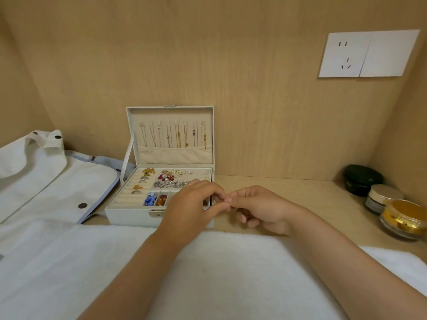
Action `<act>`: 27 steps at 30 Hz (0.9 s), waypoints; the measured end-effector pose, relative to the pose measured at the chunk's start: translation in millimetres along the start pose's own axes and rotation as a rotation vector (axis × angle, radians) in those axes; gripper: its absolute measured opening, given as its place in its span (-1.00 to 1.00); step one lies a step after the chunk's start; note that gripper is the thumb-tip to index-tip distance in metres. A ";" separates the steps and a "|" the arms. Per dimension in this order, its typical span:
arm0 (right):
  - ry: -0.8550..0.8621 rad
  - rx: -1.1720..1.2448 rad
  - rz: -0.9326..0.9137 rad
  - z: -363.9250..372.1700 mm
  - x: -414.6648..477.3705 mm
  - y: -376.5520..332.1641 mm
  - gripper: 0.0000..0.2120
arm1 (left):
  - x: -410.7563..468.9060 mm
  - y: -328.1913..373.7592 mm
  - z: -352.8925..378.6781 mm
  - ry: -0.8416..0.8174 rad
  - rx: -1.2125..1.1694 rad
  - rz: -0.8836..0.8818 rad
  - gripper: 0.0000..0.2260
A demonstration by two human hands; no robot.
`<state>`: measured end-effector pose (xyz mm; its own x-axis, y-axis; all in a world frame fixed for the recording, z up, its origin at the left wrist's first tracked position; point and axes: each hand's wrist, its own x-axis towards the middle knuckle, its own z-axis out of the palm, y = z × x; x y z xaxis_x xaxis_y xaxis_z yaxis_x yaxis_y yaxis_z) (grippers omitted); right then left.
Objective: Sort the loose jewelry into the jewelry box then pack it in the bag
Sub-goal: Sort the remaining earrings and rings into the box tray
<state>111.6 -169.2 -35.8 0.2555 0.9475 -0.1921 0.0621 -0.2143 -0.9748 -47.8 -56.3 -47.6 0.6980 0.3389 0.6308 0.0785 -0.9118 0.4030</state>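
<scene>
Jewelry box (129, 214) stands open at the back of the wooden desk (300, 197), its lid (169, 111) upright and close against the back wall (231, 65); necklaces (175, 137) hang in a row inside the lid, rings (141, 181) sit in the padded rolls at the tray's left, and earrings (169, 180) fill the compartments beside them; the left hand (191, 204) covers the tray's near right corner, fingers curled, tips meeting those of the right hand (261, 206), which hangs just off that corner with fingers bent; whether either pinches a small piece I cannot tell, since the meeting fingertips hide it; a white bag (46, 181) with blue-grey trim lies flat to the left, its edge touching or nearly touching the box's left side; a white towel (208, 262) spreads across the near edge, up to the box front; bare desk opens to the right of the box, as far as a dark green case (361, 179), a silver-lidded jar (383, 197) and a gold-lidded jar (404, 218) clustered by the right wall; a wall socket (367, 54) sits high on the back wall, above that side.
</scene>
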 end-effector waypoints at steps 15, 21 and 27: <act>-0.054 -0.704 -0.157 2.7 0.7 11.0 -0.86 | 0.9 -8.6 -8.0 -0.043 -0.043 -0.129 -0.97; -0.028 -0.764 -0.204 6.1 -1.5 11.5 -0.90 | 0.4 -7.2 -9.9 -0.051 -0.026 -0.111 -0.96; 0.177 -0.428 -0.206 5.0 3.0 9.3 -0.94 | 0.8 -10.0 -13.3 -0.035 -0.058 -0.099 -0.92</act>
<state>108.2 -167.2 -46.1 0.3541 0.9334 0.0576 0.5088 -0.1406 -0.8493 -57.5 -43.8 -42.3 0.7136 0.4177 0.5624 0.1081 -0.8588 0.5007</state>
